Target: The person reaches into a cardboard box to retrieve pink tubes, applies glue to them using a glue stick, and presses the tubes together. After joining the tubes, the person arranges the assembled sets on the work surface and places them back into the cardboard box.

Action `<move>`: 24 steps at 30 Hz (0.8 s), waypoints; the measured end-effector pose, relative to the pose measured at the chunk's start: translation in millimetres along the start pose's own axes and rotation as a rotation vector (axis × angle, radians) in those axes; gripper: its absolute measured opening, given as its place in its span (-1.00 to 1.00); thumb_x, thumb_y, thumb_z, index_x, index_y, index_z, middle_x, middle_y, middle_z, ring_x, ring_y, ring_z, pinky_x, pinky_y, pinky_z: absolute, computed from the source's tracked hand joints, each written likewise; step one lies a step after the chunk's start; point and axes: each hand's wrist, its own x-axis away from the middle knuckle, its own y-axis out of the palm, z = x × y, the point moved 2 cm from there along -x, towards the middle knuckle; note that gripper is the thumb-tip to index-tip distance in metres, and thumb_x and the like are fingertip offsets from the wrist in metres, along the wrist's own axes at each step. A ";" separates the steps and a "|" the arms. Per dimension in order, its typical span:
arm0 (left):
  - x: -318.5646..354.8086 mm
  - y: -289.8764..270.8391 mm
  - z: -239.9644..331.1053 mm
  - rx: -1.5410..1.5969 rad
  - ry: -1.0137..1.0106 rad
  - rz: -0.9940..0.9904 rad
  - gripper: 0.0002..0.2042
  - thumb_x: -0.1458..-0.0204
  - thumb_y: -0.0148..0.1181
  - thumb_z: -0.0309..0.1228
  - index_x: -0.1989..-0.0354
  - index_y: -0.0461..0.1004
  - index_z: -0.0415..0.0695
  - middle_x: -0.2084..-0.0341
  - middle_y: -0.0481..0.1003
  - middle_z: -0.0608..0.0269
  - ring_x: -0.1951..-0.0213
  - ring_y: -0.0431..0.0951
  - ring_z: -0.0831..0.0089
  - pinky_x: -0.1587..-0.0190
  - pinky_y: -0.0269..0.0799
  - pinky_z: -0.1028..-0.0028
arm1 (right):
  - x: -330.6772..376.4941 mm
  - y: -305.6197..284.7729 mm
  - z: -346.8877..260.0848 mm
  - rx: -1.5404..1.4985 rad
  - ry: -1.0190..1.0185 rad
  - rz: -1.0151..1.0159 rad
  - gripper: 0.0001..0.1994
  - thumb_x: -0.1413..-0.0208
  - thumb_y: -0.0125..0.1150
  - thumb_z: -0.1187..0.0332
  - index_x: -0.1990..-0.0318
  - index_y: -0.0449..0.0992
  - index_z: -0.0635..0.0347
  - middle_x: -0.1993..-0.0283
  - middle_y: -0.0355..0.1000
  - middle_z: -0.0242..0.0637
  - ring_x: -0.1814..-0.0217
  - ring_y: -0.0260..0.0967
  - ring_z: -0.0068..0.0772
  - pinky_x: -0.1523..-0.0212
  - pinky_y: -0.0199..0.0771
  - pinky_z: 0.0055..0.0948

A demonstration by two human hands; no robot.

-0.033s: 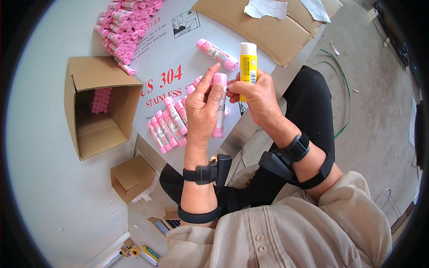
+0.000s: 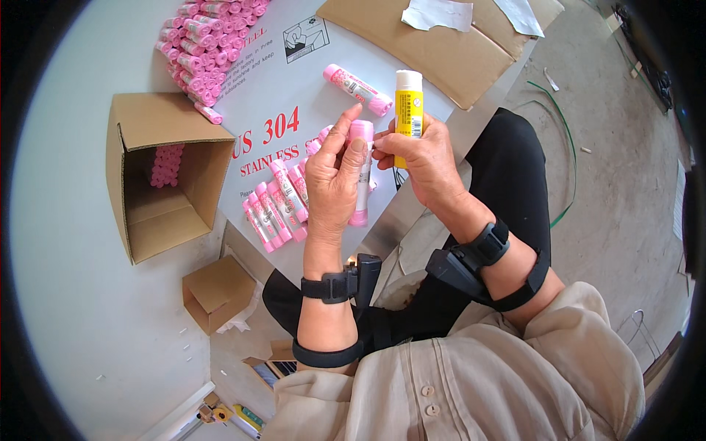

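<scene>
My left hand is closed round a pink roll that looks like a bag roll with a pale paper band. In my right hand is a yellow glue stick with a white upper end, held upright. My right thumb and fingertips touch the edge of the roll's paper band. A single banded pink roll lies just beyond my hands. Left of my left hand, several more banded rolls lie side by side on the table, partly hidden by the hand.
A tall pile of pink rolls stands at the far left. Beside it, an open cardboard box holds more rolls. Flat cardboard with torn white paper covers the far right of the printed tabletop. A smaller box sits lower left.
</scene>
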 end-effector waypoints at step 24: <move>1.1 0.2 4.4 -0.027 -0.044 -0.025 -0.65 -0.15 0.10 -0.31 -0.11 0.40 -0.07 0.58 0.39 0.47 0.53 0.24 0.75 0.50 0.21 0.66 | 0.4 0.5 0.7 -0.026 0.043 0.018 -0.74 0.19 0.27 0.52 0.31 0.36 0.33 0.44 0.44 -0.17 0.50 0.43 -0.39 0.45 0.48 -0.43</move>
